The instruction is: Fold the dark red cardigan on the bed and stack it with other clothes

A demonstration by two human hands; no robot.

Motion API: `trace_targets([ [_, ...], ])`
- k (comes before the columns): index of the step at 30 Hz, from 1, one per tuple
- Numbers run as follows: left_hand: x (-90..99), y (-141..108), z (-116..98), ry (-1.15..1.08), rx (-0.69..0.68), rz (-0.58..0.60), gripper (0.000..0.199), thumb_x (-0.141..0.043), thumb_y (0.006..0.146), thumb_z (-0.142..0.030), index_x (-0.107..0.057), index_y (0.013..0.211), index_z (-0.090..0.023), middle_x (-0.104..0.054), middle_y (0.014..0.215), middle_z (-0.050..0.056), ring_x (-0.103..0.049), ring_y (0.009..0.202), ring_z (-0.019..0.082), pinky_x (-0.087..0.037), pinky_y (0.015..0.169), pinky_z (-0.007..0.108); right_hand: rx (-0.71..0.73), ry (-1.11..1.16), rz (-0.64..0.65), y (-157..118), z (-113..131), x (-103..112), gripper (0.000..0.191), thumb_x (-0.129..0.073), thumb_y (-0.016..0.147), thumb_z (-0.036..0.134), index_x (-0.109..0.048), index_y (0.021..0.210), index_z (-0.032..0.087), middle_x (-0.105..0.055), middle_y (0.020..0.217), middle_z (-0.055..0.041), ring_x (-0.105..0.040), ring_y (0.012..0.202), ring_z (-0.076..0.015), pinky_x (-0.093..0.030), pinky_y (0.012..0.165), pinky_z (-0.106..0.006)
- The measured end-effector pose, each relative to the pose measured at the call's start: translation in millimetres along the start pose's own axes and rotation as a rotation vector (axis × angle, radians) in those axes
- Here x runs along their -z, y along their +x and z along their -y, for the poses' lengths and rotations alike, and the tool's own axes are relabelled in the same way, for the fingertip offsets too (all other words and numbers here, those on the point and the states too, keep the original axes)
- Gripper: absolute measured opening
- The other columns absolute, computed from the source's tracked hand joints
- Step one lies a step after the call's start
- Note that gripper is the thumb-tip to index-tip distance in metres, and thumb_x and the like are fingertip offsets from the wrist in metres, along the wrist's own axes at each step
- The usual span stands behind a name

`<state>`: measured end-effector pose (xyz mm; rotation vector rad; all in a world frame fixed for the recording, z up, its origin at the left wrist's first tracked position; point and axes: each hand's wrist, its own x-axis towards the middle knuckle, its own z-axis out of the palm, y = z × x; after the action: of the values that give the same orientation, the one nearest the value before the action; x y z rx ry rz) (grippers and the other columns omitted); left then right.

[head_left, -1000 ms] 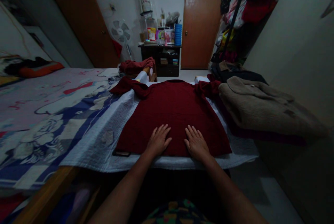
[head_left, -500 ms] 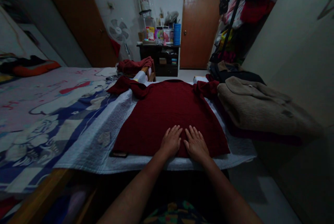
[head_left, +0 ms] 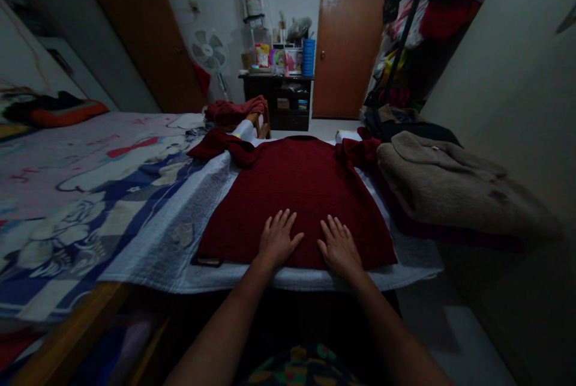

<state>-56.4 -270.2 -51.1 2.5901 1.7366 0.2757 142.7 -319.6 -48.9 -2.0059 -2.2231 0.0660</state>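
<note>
A dark red long-sleeved garment (head_left: pixel 288 176) lies spread flat over a light quilted cloth (head_left: pixel 157 260), its hem towards me and its sleeves out to both sides at the far end. My left hand (head_left: pixel 278 239) rests flat on the lower middle of the garment, fingers spread and thumb pointing right. To its right, my right hand (head_left: pixel 339 246) lies palm down near the hem with its fingers apart. Neither hand holds anything. A small dark flat object (head_left: pixel 209 262) peeks out under the garment's near left corner.
A folded brown fleecy coat (head_left: pixel 441 182) lies at the right, with dark clothes (head_left: pixel 409 125) behind it. On the left is a bed with a patterned blanket (head_left: pixel 90 164). Farther back stand a fan (head_left: pixel 208 50), a black shelf (head_left: pixel 276 101) and a wooden door (head_left: pixel 351 38).
My left hand has slid left and slightly away from me over the garment, its fingers and thumb wider apart. My right hand has stayed in nearly the same place.
</note>
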Motion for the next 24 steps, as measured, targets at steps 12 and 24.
trace_targets([
  [12,0.9,-5.0,8.3,0.039,0.117,-0.009,0.066,-0.028,0.092,-0.065,-0.036,0.148,-0.030,-0.029,0.157,0.004,-0.018,0.144,0.035,-0.016,0.114,0.056,-0.098,-0.004,0.015,-9.9,3.0,2.8,0.058,-0.045,0.094,0.046,-0.036,0.148,0.025,-0.020,0.159,-0.0115,-0.015,0.146,-0.0303,-0.014,0.114,-0.049],
  [24,1.1,-7.6,6.4,0.060,0.091,-0.073,0.056,-0.033,0.095,-0.052,-0.039,0.146,-0.029,-0.034,0.155,0.005,-0.025,0.142,0.035,-0.020,0.113,0.057,0.177,0.199,-0.001,39.3,32.5,20.9,0.047,-0.034,0.094,0.018,-0.049,0.138,0.013,-0.037,0.152,-0.0115,-0.027,0.143,-0.0217,-0.020,0.116,-0.041],
])
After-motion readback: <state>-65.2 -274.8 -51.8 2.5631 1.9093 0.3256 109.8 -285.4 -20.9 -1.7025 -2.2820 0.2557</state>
